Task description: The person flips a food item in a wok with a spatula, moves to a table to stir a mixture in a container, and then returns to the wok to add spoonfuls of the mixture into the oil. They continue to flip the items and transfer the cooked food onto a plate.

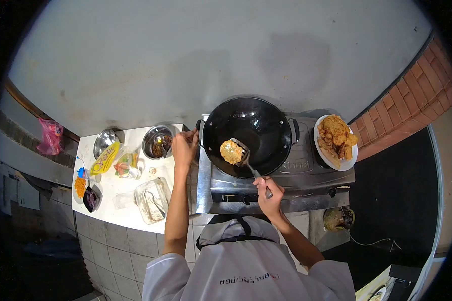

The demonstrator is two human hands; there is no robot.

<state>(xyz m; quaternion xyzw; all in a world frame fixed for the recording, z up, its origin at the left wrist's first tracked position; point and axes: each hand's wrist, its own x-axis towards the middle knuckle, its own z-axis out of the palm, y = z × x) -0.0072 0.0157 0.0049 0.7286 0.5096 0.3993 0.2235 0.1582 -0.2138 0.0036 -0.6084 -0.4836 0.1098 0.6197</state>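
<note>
A black wok (266,115) with two side handles sits on the stove. Closed fingers of my left hand (185,143) are at the wok's left handle (200,131) and appear to grip it. My right hand (270,192) is wrapped around the grip of a metal spatula (248,164), which slants up into the wok from the front. On the spatula's head rests a round golden fritter (232,152), over the lower left part of the wok. Dark, shiny oil shows in the wok's bottom.
Fried food fills a white plate (346,165) right of the wok on the steel stove (281,200). The white table (105,215) at left holds metal bowls (105,142), a yellow packet (105,158), and a plastic tub (152,200). A gas cylinder (338,219) stands below at right.
</note>
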